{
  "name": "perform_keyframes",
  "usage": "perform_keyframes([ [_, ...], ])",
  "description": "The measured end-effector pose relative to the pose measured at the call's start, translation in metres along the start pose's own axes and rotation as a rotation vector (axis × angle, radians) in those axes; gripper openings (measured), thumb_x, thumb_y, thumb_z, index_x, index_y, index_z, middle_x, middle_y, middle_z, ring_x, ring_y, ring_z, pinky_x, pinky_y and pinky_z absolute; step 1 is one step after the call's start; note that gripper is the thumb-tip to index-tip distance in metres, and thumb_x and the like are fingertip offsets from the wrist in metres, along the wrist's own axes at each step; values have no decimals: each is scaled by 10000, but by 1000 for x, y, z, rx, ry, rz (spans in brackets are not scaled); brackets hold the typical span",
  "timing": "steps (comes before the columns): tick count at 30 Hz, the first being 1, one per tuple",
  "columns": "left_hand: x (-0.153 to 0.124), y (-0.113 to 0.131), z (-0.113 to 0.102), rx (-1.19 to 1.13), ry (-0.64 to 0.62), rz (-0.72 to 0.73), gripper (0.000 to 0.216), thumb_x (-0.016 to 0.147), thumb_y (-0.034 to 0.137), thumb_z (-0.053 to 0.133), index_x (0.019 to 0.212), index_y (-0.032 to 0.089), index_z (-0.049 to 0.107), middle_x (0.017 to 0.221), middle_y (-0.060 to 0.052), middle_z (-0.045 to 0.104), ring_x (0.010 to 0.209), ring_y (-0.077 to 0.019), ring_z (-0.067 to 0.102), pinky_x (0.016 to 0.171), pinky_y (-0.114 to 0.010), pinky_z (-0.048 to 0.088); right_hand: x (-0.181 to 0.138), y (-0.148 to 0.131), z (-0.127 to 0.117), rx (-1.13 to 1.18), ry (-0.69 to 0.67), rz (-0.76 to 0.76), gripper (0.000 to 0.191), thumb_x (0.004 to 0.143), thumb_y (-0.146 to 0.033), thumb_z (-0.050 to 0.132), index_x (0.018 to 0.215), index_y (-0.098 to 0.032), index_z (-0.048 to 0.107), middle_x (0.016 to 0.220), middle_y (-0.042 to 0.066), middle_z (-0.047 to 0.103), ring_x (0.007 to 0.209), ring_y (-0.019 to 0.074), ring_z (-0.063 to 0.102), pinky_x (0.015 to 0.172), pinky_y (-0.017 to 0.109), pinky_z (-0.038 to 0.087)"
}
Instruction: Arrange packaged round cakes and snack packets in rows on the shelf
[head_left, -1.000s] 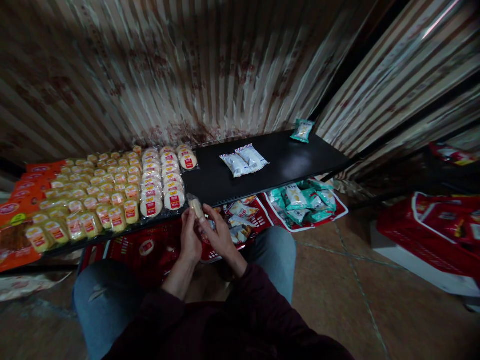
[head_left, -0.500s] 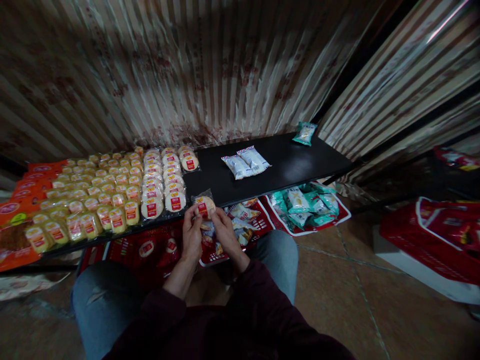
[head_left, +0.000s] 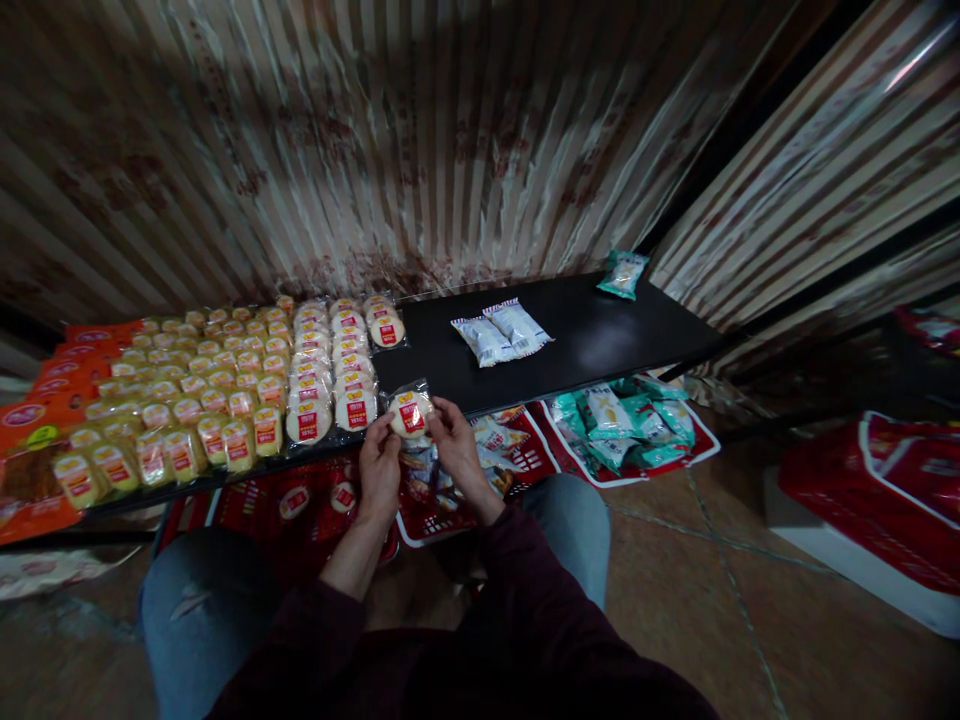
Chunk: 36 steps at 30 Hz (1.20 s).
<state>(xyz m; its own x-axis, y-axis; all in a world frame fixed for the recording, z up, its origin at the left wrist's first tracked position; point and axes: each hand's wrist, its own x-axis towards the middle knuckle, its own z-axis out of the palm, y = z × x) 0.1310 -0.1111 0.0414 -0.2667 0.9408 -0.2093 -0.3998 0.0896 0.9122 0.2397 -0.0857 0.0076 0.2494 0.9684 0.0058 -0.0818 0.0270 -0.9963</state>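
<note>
Both my hands hold one round wrapped cake (head_left: 410, 413) with a red label at the front edge of the black table (head_left: 600, 335). My left hand (head_left: 379, 468) pinches its left side and my right hand (head_left: 455, 445) grips its right side. The cake sits just right of the rows of round red-label cakes (head_left: 341, 370). Further left lie rows of smaller yellow wrapped cakes (head_left: 195, 390).
Two white snack packets (head_left: 501, 333) lie mid-table and a green packet (head_left: 624, 273) at the far right corner. Red baskets under the table hold mixed snacks (head_left: 480, 450) and green packets (head_left: 630, 420). A red bag (head_left: 885, 490) sits on the tiled floor at right. A striped curtain hangs behind.
My hands have turned the wrapped cake label-up and carried it up from my lap to the table's front edge beside the cake rows.
</note>
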Motion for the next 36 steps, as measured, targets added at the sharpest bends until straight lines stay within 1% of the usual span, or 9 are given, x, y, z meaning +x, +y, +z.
perform_keyframes([
  [5, 15, 3, 3, 92, 11, 32, 303, 658, 110, 619, 940, 202, 679, 947, -45, 679, 910, -173, 609, 919, -325, 421, 14, 4, -2, -85, -2, -23, 349, 788, -374, 572, 1088, -196, 572, 858, 23, 693, 748, 156, 650, 692, 295, 539],
  [9, 27, 2, 7, 158, 42, 56, 305, 632, 75, 629, 896, 209, 699, 908, -37, 663, 875, -171, 596, 929, -326, 416, 23, 2, -1, -85, 1, -22, 344, 771, -375, 572, 1061, -191, 591, 892, 33, 701, 783, 167, 652, 717, 304, 534],
  [13, 39, -2, 10, 205, 28, 77, 312, 655, 75, 619, 928, 208, 693, 963, -53, 656, 892, -176, 595, 939, -344, 412, 31, 1, 0, -82, 1, 7, 345, 773, -385, 559, 1051, -186, 605, 871, 33, 699, 763, 170, 642, 709, 311, 530],
  [16, 48, -6, 11, 229, 24, 111, 313, 667, 71, 610, 938, 206, 688, 1053, -67, 643, 946, -182, 594, 967, -357, 400, 38, 4, 1, -81, 8, 3, 345, 776, -385, 553, 1049, -182, 612, 890, 39, 698, 777, 172, 637, 704, 308, 526],
  [19, 53, -7, 12, 222, 17, 143, 311, 650, 49, 619, 908, 207, 692, 1124, -72, 625, 1045, -196, 577, 1016, -365, 370, 47, 7, 2, -96, 21, -8, 342, 781, -380, 547, 1051, -183, 616, 873, 32, 697, 759, 164, 633, 685, 293, 523],
  [25, 55, 3, 22, 236, -18, 173, 365, 606, 6, 636, 892, 228, 685, 1205, -72, 605, 1239, -239, 475, 1100, -404, 289, 68, 9, 5, -135, 28, -74, 299, 790, -372, 546, 1023, -205, 630, 832, 20, 702, 727, 163, 635, 663, 293, 527],
  [28, 56, 9, 30, 295, -22, 188, 368, 589, 6, 639, 878, 230, 676, 1252, -75, 584, 1292, -264, 423, 1133, -433, 227, 79, 12, 7, -141, 38, -111, 284, 787, -361, 553, 1010, -204, 631, 848, 24, 706, 745, 170, 643, 676, 305, 532],
  [31, 58, 13, 35, 303, -26, 214, 389, 563, -3, 643, 869, 234, 677, 1278, -73, 569, 1330, -284, 373, 1162, -428, 154, 90, 14, 10, -143, 24, -123, 284, 792, -352, 542, 1022, -206, 625, 859, 23, 704, 757, 172, 646, 689, 311, 535],
  [36, 65, 11, 42, 317, -46, 242, 422, 537, -21, 648, 881, 222, 677, 1359, -87, 505, 1379, -305, 295, 1175, -415, 104, 105, 17, 15, -165, 9, -141, 280, 804, -322, 519, 1037, -201, 618, 909, 34, 699, 795, 168, 647, 730, 312, 534],
])
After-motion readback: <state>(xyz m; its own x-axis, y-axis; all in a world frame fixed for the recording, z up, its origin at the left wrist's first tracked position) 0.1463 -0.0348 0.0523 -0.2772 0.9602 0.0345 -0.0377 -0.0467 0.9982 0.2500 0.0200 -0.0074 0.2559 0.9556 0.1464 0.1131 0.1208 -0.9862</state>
